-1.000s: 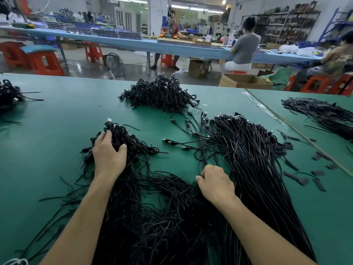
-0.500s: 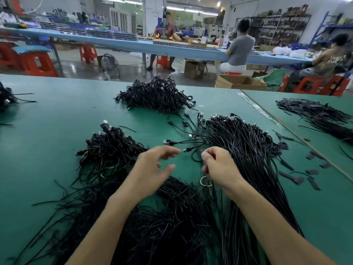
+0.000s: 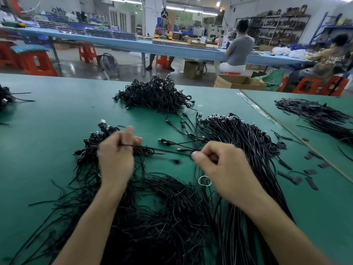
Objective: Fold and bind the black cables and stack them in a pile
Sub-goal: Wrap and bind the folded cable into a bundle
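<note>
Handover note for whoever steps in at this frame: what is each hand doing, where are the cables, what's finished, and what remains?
Left hand: pinches one end of a single cable, which is stretched out and not yet folded.
Right hand: pinches the other end.
Things: a far pile of bundles on the table; a smaller heap beside the left hand; loose cables on the right; a pale ring by the right hand.
Done: the bundles in both heaps, it seems.
Left: fold, bind and stack this cable, then work through the large loose bunch.
</note>
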The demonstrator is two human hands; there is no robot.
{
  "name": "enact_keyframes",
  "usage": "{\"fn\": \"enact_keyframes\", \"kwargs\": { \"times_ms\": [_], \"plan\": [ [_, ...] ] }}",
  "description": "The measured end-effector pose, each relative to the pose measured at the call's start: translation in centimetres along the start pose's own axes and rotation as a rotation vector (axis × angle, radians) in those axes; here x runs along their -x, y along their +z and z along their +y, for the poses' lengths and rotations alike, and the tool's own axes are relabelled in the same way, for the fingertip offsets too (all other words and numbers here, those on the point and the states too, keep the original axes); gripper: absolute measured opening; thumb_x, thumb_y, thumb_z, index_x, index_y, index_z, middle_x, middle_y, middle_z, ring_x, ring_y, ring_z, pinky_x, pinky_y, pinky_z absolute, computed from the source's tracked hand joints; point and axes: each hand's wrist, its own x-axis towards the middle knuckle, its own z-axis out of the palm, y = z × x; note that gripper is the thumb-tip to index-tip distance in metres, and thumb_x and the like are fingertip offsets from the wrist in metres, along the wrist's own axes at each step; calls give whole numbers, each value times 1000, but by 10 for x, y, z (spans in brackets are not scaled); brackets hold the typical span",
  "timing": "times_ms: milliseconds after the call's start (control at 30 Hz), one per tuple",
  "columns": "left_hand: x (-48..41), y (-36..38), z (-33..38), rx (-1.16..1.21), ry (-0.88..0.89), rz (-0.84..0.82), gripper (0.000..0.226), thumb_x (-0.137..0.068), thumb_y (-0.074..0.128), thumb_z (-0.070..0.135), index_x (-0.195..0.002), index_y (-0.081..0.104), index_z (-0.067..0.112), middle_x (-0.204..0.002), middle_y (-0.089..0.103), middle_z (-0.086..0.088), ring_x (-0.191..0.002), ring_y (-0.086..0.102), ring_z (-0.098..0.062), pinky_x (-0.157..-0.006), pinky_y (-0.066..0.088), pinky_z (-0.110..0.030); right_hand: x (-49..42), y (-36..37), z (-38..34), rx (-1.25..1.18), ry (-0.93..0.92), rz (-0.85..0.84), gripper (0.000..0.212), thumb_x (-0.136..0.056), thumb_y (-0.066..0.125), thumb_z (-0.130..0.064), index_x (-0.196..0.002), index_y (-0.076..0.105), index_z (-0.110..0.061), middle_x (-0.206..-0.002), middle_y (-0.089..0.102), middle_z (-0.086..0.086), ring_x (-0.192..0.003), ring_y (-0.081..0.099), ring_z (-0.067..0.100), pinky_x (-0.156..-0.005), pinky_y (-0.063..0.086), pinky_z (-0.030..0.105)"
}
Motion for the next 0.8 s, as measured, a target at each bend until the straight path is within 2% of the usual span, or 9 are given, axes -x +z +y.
{"fn": "enact_keyframes", "kwargs": {
  "times_ms": [67, 133, 233, 300, 400, 467, 500, 600, 800],
  "plan": [
    [-10, -16, 5, 55, 7, 175, 41, -99, 52, 48, -69, 60, 22, -59, 65, 8, -51, 55, 0, -54, 42, -9, -9, -9, 21, 115, 61, 170, 30, -97, 62, -25, -68, 56, -19, -54, 51, -9, -47, 49, -1, -46, 37, 9],
    [-10, -23, 13, -102, 127, 159, 43, -98, 59, 40, -60, 51, 21, -44, 48, 8, -41, 45, 1, -43, 33, -8, -17, -17, 42, 270, 130, 264, 30, -97, 61, -30, -70, 55, -20, -63, 53, -7, -55, 50, 4, -50, 36, 12],
    [3, -18, 26, -307, 214, -108, 43, -88, 68, 43, -57, 51, 20, -45, 49, 14, -42, 44, -1, -43, 33, -9, -22, -17, 60, 486, 248, 109, 18, -100, 56, -34, -90, 60, -20, -95, 62, 3, -83, 56, 16, -69, 43, 25],
    [12, -13, 32, -388, 198, -322, 40, -86, 68, 46, -59, 52, 21, -45, 49, 16, -42, 43, -2, -43, 34, -12, -19, -10, 58, 580, 215, -85, 33, -99, 52, -42, -126, 57, -24, -129, 57, 1, -115, 53, 17, -100, 44, 33],
    [27, -3, 37, -424, 208, -593, 39, -91, 64, 43, -62, 48, 22, -45, 48, 17, -41, 39, -4, -42, 32, -17, -14, 3, 42, 534, -50, -233, 65, -94, 38, -65, -152, 24, -40, -154, 29, -21, -148, 15, 4, -123, 4, 32],
    [34, 2, 40, -423, 248, -663, 39, -90, 56, 49, -64, 47, 21, -47, 45, 12, -42, 37, -6, -46, 31, -25, -11, 12, 30, 397, -187, -263, 56, -98, 36, -62, -151, 27, -42, -152, 30, -26, -148, 11, -3, -122, 0, 25],
    [35, 3, 41, -400, 250, -685, 35, -89, 51, 50, -67, 47, 22, -49, 45, 11, -44, 38, -8, -48, 32, -29, -9, 15, 29, 307, -217, -259, 48, -100, 39, -54, -146, 39, -39, -144, 41, -27, -144, 23, -3, -120, 10, 21],
    [34, 1, 44, -393, 243, -745, 29, -84, 43, 60, -76, 48, 32, -58, 51, 17, -49, 40, -7, -51, 32, -28, -8, 15, 27, 61, -170, -192, 17, -101, 54, -34, -107, 68, -27, -90, 62, -24, -91, 58, 1, -84, 46, 22],
    [36, 0, 50, -353, 112, -801, 58, -90, 39, 67, -66, 50, 15, -48, 38, 11, -44, 31, -9, -50, 32, -29, -16, 3, 32, -209, -67, 150, 15, -97, 60, -24, -85, 68, -28, -72, 66, -15, -60, 54, 1, -57, 44, 13]
  ]
}}
